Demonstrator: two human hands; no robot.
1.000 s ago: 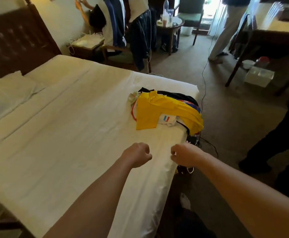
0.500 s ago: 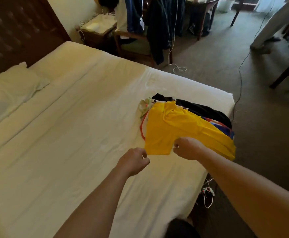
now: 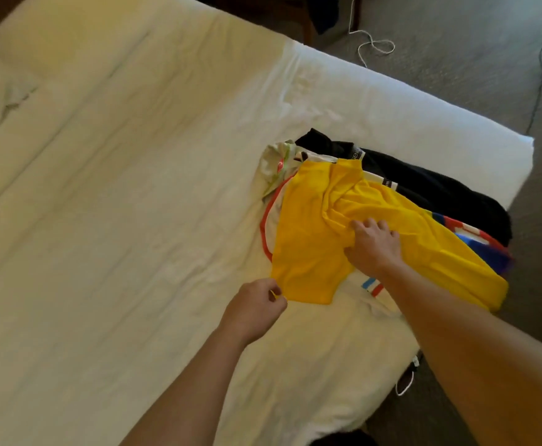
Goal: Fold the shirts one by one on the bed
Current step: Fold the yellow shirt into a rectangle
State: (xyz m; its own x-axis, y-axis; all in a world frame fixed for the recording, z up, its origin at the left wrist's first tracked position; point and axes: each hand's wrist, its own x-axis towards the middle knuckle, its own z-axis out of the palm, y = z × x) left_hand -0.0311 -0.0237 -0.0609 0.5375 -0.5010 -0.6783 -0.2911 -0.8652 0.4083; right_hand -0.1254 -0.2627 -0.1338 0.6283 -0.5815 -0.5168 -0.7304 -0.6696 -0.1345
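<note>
Head view: we're picking the first shirt off the pile. Our left hand (image 3: 252, 309) pinches the near corner of the yellow shirt (image 3: 359, 239); our right hand (image 3: 372, 244) bunches cloth at its middle. Shirt lies atop the pile (image 3: 424, 188) near the edge of the bed (image 3: 118, 188). Next: lift it clear, spread it left of the grip. Garments under it mostly covered; count unclear.

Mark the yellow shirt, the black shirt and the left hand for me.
yellow shirt (image 3: 308, 239): head view, flat front panel.
black shirt (image 3: 440, 191): head view, exposed body behind the yellow one.
left hand (image 3: 253, 309): head view, back of the hand pinching the yellow hem corner.
</note>
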